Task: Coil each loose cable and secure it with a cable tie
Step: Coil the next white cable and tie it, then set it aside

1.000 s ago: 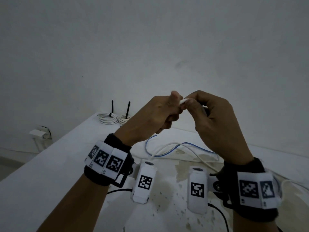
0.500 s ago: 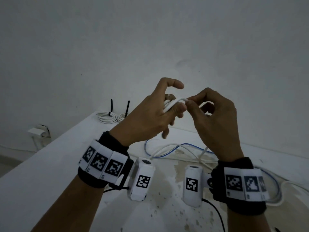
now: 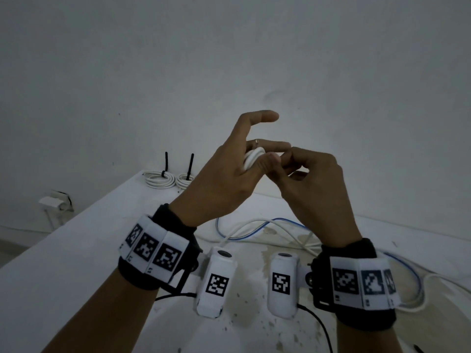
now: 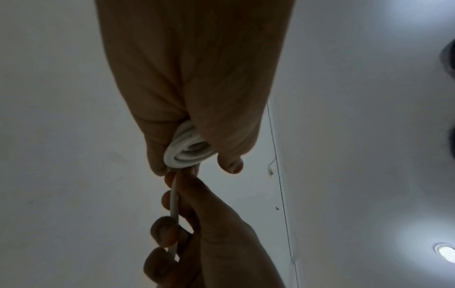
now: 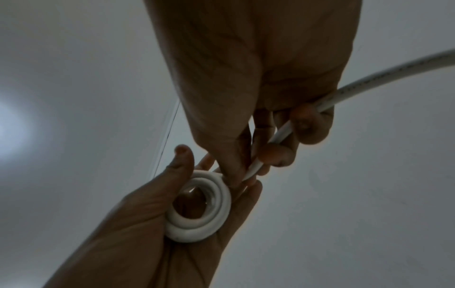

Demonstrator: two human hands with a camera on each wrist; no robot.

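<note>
Far left on the table (image 3: pixel 76 250), two tied coils (image 3: pixel 168 178) with black cable ties (image 3: pixel 166 163) sticking up. My left hand (image 3: pixel 219 184) is raised, thumb and fingers pinching a small white cable coil (image 3: pixel 252 159), index finger lifted free. My right hand (image 3: pixel 316 194) touches it, fingers curled round the cable's loose run. Blue cable (image 3: pixel 288 221) lies on the table below, near my wrists.

Two hands were up: the left hand (image 3: pixel 224 179) and the right hand (image 3: pixel 316 189). One white cable (image 3: pixel 252 159) ran between them. Beyond the left hand lay two tied coils (image 3: pixel 160 178), each with one black tie (image 3: pixel 166 161). Below the hands lay one blue wire (image 3: pixel 288 221).
</note>
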